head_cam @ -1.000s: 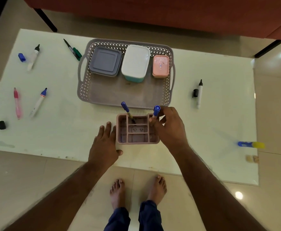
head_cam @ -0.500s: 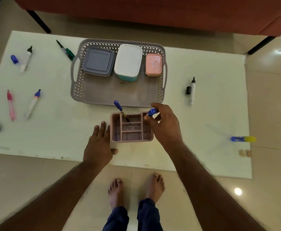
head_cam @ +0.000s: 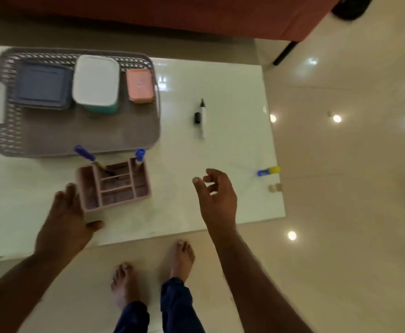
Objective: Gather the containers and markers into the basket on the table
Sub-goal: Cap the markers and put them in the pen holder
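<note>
We see the basket (head_cam: 76, 138) at the far left of the table (head_cam: 220, 200), w/ three containers along its far wall: grey container (head_cam: 40, 84), white-lidded container (head_cam: 95, 80), pink container (head_cam: 140, 85). Our left hand (head_cam: 67, 219) lies flat, fingers straight, against the left side of the pink organizer (head_cam: 115, 186), which sits near the front edge, just in front of the basket. Two blue-capped markers (head_cam: 84, 152) stand in its back compartments, one tilted left, the other (head_cam: 139, 155) approx upright. Our right hand (head_cam: 214, 195) hovers right of the organizer, fingers loosely curled, holding nothing. A black-tipped marker (head_cam: 202, 118) w/ its cap (head_cam: 197, 117) beside it lies mid-table. A blue-yellow marker (head_cam: 268, 171) lies at the right edge.
</note>
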Available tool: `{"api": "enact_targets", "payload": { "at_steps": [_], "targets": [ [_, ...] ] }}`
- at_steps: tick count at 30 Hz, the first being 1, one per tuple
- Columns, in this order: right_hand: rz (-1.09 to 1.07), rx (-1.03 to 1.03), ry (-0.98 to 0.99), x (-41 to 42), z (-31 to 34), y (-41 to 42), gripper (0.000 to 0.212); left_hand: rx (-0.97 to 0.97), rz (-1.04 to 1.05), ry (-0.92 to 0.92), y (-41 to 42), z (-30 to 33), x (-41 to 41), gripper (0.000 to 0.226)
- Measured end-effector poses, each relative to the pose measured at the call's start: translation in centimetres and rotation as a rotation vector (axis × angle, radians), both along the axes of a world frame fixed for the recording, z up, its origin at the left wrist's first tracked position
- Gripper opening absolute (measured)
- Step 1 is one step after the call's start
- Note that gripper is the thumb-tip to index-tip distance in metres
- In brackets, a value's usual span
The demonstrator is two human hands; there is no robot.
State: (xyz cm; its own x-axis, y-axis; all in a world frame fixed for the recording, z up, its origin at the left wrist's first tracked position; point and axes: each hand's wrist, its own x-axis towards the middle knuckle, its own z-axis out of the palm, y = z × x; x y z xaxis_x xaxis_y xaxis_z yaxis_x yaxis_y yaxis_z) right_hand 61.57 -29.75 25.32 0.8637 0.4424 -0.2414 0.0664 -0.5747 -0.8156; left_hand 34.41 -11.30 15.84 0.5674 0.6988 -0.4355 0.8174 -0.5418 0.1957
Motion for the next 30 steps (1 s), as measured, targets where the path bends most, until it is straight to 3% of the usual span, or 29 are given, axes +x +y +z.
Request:
{"api": "enact_targets", "payload": {
  "at_steps": [2, 6, 8, 11, 15, 17, 19, 22, 26, 30],
  "targets": [
    [-0.12, -0.031, -0.015, 1.1, -0.5, -3.2, 0.026, -0.018, 0.207, -0.047, -1.4, 0.3, -0.6, 0.079],
    [-0.316, -0.12, -0.107, 4.1, -1.3, -7.9, 0.02, 0.12, 0.396, -0.245, -8.0, 2.5, -1.9, 0.051],
    [-0.439, -0.142, -0.142, 5.8, -1.5, -9.2, 0.026, 0.138, 0.329, -0.306, -12.0, 5.3, -0.3, 0.048],
    [-0.534, -0.13, -0.14, 8.2, -1.7, -10.1, 0.054, 0.039, 0.19, -0.377, -15.8, 8.3, 3.2, 0.049],
    [-0.377, -0.138, -0.073, 11.8, -2.2, -9.0, 0.081, -0.095, 0.016, -0.437, -16.9, 8.9, 8.0, 0.042],
    [-0.251, -0.173, -0.094, 13.6, -3.1, -8.1, 0.073, -0.094, -0.023, -0.455, -17.0, 8.8, 10.1, 0.039],
    [-0.153, -0.248, -0.139, 15.1, -3.8, -7.3, 0.05, -0.081, 0.0, -0.491, -17.1, 8.7, 11.4, 0.036],
    [-0.1, -0.315, -0.18, 15.6, -3.3, -5.6, 0.03, -0.051, 0.015, -0.516, -16.4, 8.7, 11.6, 0.032],
    [-0.112, -0.18, -0.105, 12.2, 0.5, -2.8, 0.03, -0.022, 0.002, -0.53, -14.5, 10.1, 11.2, 0.037],
    [0.044, -0.028, -0.086, 6.0, 2.8, 0.6, 0.031, 0.094, 0.014, -0.516, -11.4, 12.0, 10.7, 0.044]
  ]
}}
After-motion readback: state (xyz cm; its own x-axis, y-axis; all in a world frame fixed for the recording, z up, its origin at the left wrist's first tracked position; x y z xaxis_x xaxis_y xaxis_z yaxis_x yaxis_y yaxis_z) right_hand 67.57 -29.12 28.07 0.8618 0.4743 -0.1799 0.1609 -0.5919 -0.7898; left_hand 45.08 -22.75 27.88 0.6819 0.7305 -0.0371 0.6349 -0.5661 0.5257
